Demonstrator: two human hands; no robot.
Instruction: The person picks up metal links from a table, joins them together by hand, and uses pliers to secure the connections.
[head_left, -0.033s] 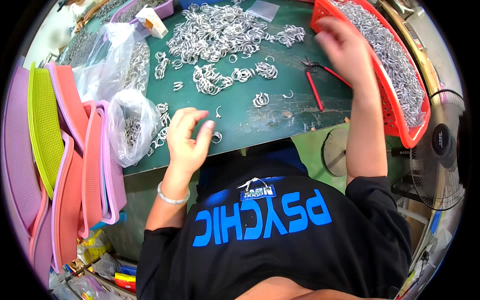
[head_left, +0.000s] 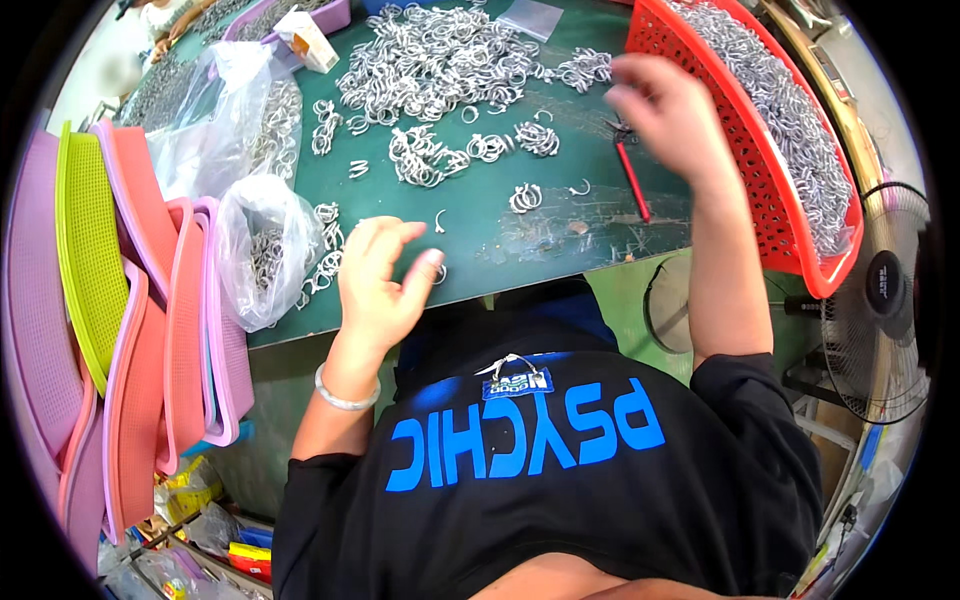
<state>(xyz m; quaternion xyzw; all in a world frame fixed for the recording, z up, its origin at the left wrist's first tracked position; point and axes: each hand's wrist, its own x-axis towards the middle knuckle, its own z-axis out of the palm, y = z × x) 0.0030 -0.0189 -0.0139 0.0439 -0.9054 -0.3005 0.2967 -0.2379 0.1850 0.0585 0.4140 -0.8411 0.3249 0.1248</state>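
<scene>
The left hand [head_left: 378, 280] rests with its grip spread beside small metal rings [head_left: 325, 265] at the near left of the green tabletop [head_left: 480, 225], while the right hand [head_left: 665, 110], blurred, hovers loosely spread near the red basket [head_left: 770, 220]; the rings look light, stiff, slippery, best pinched across the wire.

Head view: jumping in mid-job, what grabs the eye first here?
The heap of silvery metal rings spread over the far half of the green table, and the red basket of more rings at the right edge. The right hand is raised and blurred beside that basket, above a red-handled tool; the left hand rests at the near edge by a clear bag of rings. Pink and green trays stand stacked on the left.
</scene>
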